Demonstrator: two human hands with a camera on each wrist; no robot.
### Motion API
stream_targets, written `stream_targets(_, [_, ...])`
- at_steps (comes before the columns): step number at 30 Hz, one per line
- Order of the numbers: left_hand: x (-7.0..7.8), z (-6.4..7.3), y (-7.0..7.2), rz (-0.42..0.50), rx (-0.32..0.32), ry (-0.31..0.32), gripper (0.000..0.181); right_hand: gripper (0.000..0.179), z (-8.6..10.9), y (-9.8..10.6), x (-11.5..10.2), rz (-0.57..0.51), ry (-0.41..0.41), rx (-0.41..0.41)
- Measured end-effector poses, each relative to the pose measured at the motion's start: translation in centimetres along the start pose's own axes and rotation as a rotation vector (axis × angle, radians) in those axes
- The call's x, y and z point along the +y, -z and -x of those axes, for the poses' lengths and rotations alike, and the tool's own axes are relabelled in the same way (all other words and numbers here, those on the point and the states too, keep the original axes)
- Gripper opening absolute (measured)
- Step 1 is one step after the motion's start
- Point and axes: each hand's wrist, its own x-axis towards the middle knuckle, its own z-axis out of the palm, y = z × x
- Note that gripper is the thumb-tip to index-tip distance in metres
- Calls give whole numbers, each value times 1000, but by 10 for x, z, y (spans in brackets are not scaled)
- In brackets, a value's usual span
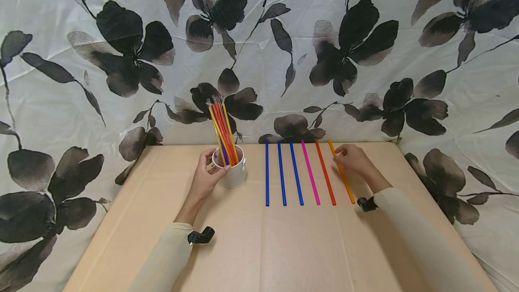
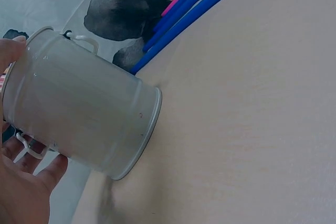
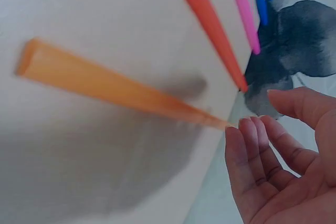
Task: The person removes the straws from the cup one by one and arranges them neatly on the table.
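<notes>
A small white bucket [image 1: 236, 177] stands on the table at left of centre, with several yellow, red-orange and purple sticks [image 1: 224, 132] leaning in it. My left hand [image 1: 204, 178] holds it by its left side near the rim, as the left wrist view also shows. At the right end of a row of sticks lies an orange stick [image 1: 346, 183]. My right hand [image 1: 357, 162] is over its far part, fingertips right at the stick. In the right wrist view the thumb [image 3: 294, 103] stands apart from the bent fingers.
Left of the orange stick, a red stick [image 1: 325, 172], a pink stick [image 1: 310, 172] and three blue sticks [image 1: 296, 172] lie spaced side by side. The wooden table [image 1: 300, 247] ends at a flowered cloth [image 1: 275, 80] behind the row.
</notes>
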Motion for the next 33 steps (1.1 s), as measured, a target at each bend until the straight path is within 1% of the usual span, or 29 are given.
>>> stream_targets(3, [1, 1, 0, 11, -1, 3, 78, 37, -1, 0, -7, -5, 58, 46])
stream_targets(7, [-2, 1, 0, 35, -4, -1, 79, 33, -2, -2, -19, -5, 142, 106])
stream_targets(10, [-4, 1, 0, 48, -4, -7, 79, 29, -3, -5, -29, -16, 181, 134])
stream_targets(16, [-5, 0, 0, 56, -3, -13, 79, 29, -3, -12, -55, -97, 195, 134])
stream_targets(21, [-3, 0, 1, 50, -2, -9, 79, 27, -3, -17, -72, -105, 205, 131])
stream_targets(26, [-3, 1, 1, 41, -3, -5, 77, 25, -3, -21, -85, -135, 255, 126])
stream_targets(33, [-3, 2, 1, 53, -8, -3, 78, 24, -7, -29, -105, -185, 326, 112])
